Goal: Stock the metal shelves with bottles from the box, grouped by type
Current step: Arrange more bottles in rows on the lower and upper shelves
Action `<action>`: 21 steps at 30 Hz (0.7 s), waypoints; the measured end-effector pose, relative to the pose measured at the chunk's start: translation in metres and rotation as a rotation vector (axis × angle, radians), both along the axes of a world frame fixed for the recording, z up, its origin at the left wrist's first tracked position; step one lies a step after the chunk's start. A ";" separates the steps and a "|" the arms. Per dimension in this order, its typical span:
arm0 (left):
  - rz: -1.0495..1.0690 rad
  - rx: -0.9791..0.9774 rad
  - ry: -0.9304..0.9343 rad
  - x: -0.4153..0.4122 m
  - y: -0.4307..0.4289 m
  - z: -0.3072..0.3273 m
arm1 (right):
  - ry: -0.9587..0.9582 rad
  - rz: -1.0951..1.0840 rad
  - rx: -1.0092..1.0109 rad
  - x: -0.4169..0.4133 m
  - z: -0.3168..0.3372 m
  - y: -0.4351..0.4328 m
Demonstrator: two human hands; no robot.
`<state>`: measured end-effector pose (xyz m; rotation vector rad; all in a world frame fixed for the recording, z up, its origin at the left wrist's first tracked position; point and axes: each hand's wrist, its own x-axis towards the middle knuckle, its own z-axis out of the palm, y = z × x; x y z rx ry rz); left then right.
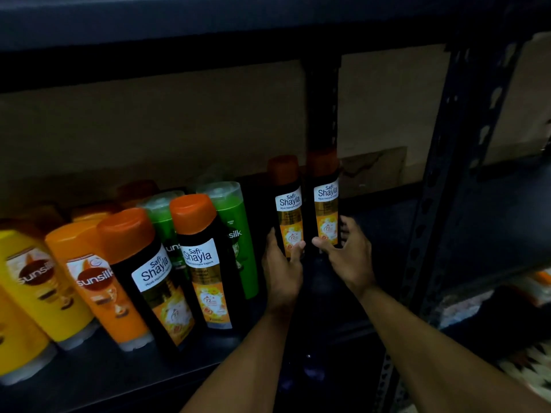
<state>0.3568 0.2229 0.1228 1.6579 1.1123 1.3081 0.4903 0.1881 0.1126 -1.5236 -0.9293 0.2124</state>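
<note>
Black orange-capped Shayla bottle (288, 204) gripped low by left hand (281, 263); twin bottle (326, 198) gripped by right hand (348, 251), both upright at right end of dark metal shelf (89, 374). Placing step, by my reading. Next: set down, release without tipping, close to matching pair (205, 263).

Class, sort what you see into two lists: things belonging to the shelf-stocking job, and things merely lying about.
Job: left hand, holding the left Shayla bottle; right hand, holding the right Shayla bottle; shelved Shayla bottles; green Sunsilk bottle; orange Sunsilk bottle; yellow Sunsilk bottle; metal shelf.
Lying about: patterned cloth, lower right; beige wall.
</note>
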 end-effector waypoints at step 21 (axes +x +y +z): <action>-0.002 -0.008 0.016 0.003 0.004 -0.004 | 0.058 0.046 -0.028 -0.001 -0.001 -0.001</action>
